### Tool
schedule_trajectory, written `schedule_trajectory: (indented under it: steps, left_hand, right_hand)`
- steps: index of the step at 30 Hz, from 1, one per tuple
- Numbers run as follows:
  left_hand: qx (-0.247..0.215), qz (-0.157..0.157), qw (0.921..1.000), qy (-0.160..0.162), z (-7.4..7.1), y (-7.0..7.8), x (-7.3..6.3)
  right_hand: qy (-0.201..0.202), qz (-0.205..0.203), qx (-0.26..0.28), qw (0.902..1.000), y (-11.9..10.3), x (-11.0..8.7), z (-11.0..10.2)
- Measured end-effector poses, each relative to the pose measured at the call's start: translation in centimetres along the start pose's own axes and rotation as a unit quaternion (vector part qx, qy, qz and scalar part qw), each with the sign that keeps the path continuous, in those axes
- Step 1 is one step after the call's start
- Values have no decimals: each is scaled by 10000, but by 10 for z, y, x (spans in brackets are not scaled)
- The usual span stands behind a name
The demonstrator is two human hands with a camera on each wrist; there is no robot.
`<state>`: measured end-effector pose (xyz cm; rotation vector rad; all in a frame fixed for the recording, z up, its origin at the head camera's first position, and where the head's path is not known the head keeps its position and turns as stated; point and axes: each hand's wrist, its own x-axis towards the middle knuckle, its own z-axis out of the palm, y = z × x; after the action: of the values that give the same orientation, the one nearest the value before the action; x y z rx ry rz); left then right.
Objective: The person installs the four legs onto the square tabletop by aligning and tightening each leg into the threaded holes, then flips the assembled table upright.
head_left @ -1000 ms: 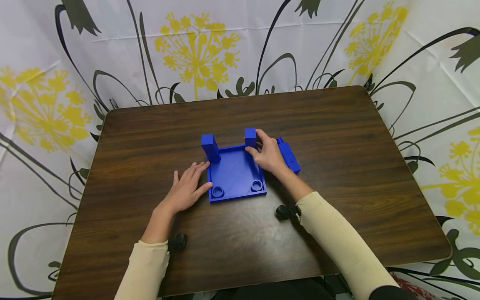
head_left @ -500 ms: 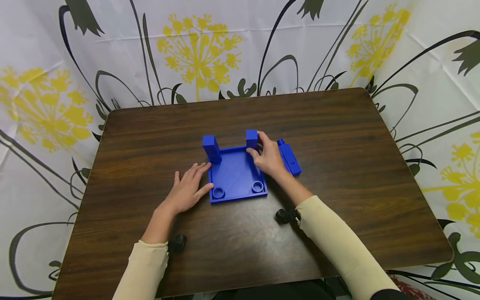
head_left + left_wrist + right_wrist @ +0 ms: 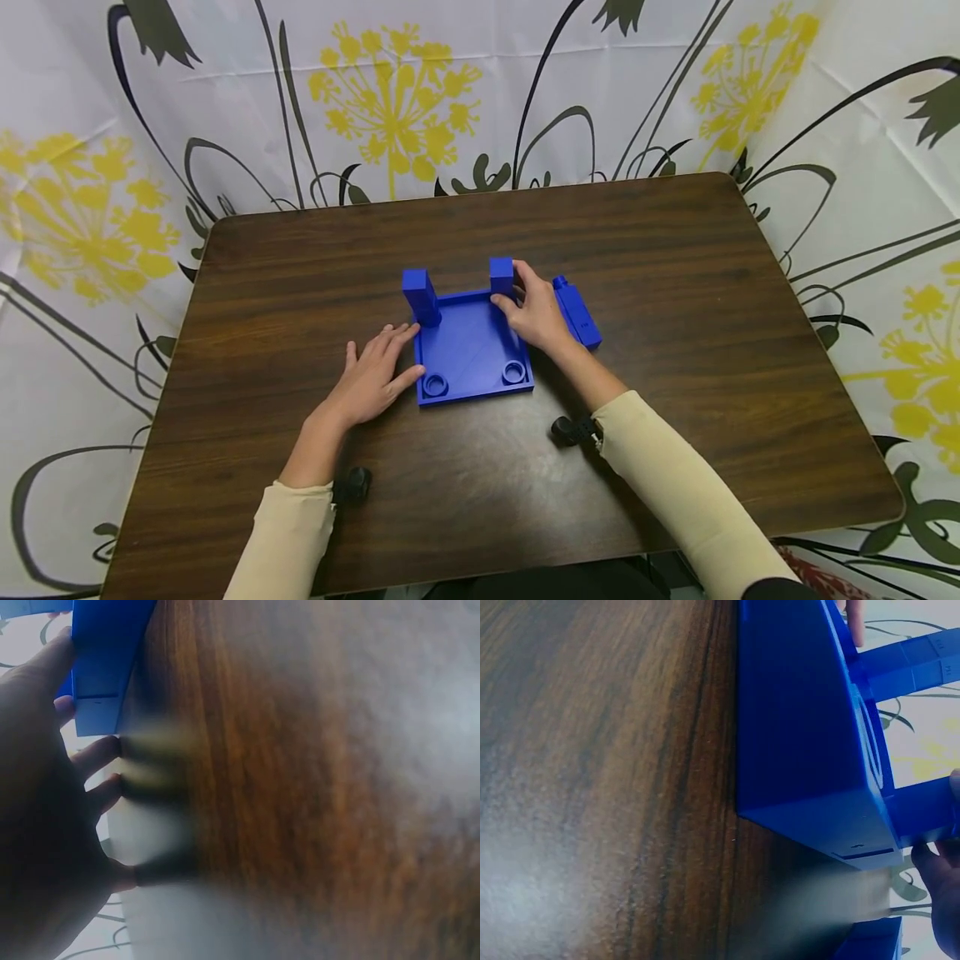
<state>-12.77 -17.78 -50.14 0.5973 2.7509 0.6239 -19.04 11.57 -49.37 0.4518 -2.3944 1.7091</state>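
A square blue tray-like base (image 3: 472,342) with a raised rim lies on the table, two round sockets showing at its near corners. At its far left corner a blue post (image 3: 422,297) stands upright. My right hand (image 3: 534,310) pinches a second upright blue post (image 3: 502,275) at the far right corner, thumb on the near side. My left hand (image 3: 373,379) lies flat beside the base, fingers spread, with fingertips and thumb against its left edge. In the left wrist view those spread fingers (image 3: 97,755) show beside the blue base (image 3: 105,675).
Just right of the base, a loose blue post (image 3: 577,312) with a round peg lies on its side next to my right forearm. All of it rests on a dark wooden table (image 3: 675,275). A flowered white cloth (image 3: 247,100) hangs behind the table's far edge.
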Motion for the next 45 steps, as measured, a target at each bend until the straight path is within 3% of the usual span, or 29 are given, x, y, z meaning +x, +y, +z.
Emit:
schedule_trajectory:
  steps: [13, 18, 22, 25, 30, 37, 42, 45]
  left_hand:
    - [7, 22, 10000, -35, -3, 1, -2]
    - [33, 24, 10000, -49, -2, 1, -2]
    - [57, 11, 10000, -29, -2, 2, -2]
    - [31, 4, 10000, -12, -2, 2, -2]
    - [2, -8, 10000, -33, -3, 1, -2]
    - [-30, 8, 10000, 20, -4, 1, -1]
    - [-28, -2, 10000, 3, -4, 2, -2]
    - [-36, 2, 10000, 5, -4, 2, -3]
  right_hand:
    - [-473, 348, -293, 9978, -11, 3, -11]
    - [-666, 454, -469, 9956, -18, -1, -27]
    - [-486, 476, -893, 9937, -20, -6, -47]
    - [-195, 703, -1394, 9875, -18, -12, -62]
    - [131, 1541, -1831, 9709, -10, -28, -83]
    - [-78, 2474, -1872, 9506, 0, -48, -95]
    - [-355, 2670, -1927, 9436, 6, -55, -98]
    - [-354, 2694, -1854, 9443, 9, -57, -99]
